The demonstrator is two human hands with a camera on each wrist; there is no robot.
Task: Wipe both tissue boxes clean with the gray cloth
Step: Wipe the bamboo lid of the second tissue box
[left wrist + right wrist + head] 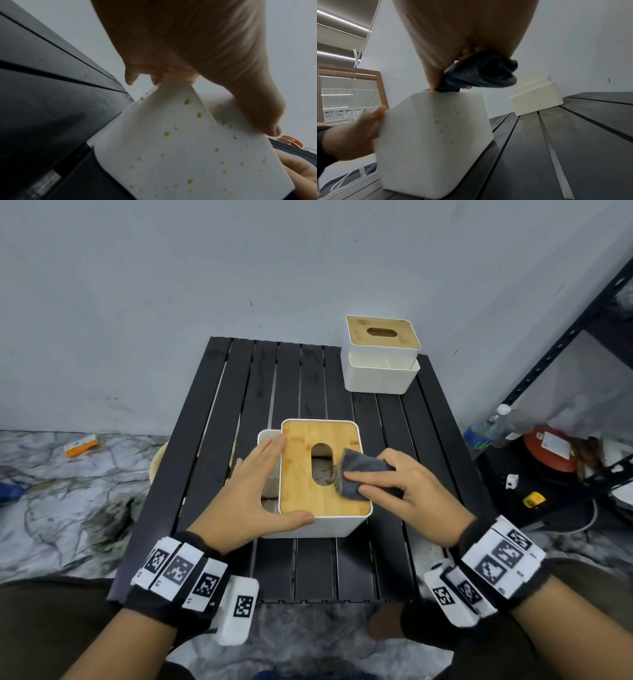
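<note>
We see the gray cloth (363,474) bunched on the bamboo lid (298,474) of the near tissue box (322,525), just right of the lid's oval slot (322,463). Through the slot we make out a speckled inner floor; we cannot tell whether any tissue is inside. The box's white walls carry small brownish droplets, plain in the left wrist view (171,148) and fainter in the right wrist view (436,135).

Our right hand (407,491) holds the cloth, fingers and thumb curled round its bundle and pressing it onto the lid; from the right wrist view the cloth (484,70) hangs wadded under the palm, touching the box's top edge. Our left hand (253,494) braces the box, fingers straight along the lid's left edge and thumb laid across the near wall, spread wide rather than gripping.

The second tissue box (380,357) stands at the far right corner of the black slatted table (239,392), well apart from both hands; its bamboo lid sits raised on an inner white part above the outer shell, and its slot shows only dark. Between the two boxes the slats lie bare. The near box sits near the table's middle, with open slats to its right and toward the front edge.

Beyond the table's right edge stands a black metal shelf (561,344) with a plastic bottle (489,429) and an orange round object (551,450).
</note>
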